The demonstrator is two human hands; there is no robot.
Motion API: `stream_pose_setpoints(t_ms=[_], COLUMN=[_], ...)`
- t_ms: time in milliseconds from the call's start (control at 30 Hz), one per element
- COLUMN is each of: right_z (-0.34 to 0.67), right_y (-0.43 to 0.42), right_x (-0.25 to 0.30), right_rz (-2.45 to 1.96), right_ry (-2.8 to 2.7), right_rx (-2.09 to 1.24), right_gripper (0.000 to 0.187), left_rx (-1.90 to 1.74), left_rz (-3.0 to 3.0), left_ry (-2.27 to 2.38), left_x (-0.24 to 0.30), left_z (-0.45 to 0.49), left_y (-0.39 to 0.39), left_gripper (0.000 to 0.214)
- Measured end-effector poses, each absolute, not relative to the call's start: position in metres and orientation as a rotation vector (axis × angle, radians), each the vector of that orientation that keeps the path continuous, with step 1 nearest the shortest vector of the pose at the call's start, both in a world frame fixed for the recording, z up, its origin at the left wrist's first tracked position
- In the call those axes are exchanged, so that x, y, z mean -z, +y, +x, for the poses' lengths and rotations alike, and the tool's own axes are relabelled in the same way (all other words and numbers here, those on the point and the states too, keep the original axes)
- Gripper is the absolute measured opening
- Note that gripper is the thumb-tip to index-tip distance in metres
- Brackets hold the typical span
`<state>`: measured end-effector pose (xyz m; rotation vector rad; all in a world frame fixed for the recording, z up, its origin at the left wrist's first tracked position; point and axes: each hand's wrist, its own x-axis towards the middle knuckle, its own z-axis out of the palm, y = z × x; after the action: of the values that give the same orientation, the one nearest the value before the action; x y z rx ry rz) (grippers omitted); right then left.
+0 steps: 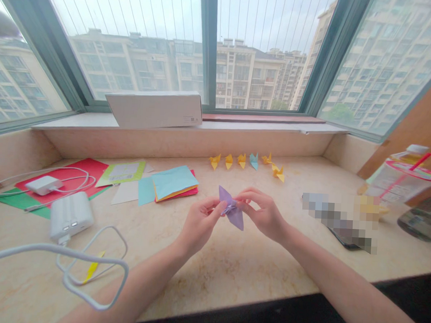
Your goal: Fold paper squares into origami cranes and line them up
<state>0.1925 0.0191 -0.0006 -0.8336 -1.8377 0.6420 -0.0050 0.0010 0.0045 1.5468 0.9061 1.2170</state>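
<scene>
A purple origami crane [236,217] with pointed wings is held above the stone counter between my two hands. My left hand [202,221] pinches its left side between thumb and fingers. On the other side, my right hand [261,209] is closed on the crane near its middle. The fingertips partly cover the folded centre. Beyond my hands, several yellow paper cranes [242,161] and one light blue paper crane [253,161] stand in a row along the back of the counter.
Stacked coloured paper [174,182] lies left of my hands. Further left are a white power bank [71,214], a charger [44,185] and a looped white cable [98,257]. At right lie a blurred phone [337,223] and a cup with a red straw [402,183]. A white box [155,110] rests on the sill.
</scene>
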Motion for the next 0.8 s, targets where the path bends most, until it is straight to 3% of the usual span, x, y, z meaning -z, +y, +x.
stream_pose_setpoints(t_ms=[133, 500, 800], right_z=[0.188, 0.178, 0.184], right_y=[0.017, 0.016, 0.017], right_x=[-0.001, 0.002, 0.001], right_rz=[-0.973, -0.895, -0.894], right_ry=[-1.817, -1.736, -1.643], right_rx=[-0.924, -1.308, -1.283], right_gripper=[0.037, 0.043, 0.042], left_rx=[-1.342, -1.447, -1.363], left_rz=[1.520, 1.464, 1.302], left_ry=[0.963, 0.962, 0.925], left_x=[-0.005, -0.002, 0.000], left_z=[-0.007, -0.004, -0.005], left_y=[0.003, 0.004, 0.004], left_gripper=[0.024, 0.016, 0.023])
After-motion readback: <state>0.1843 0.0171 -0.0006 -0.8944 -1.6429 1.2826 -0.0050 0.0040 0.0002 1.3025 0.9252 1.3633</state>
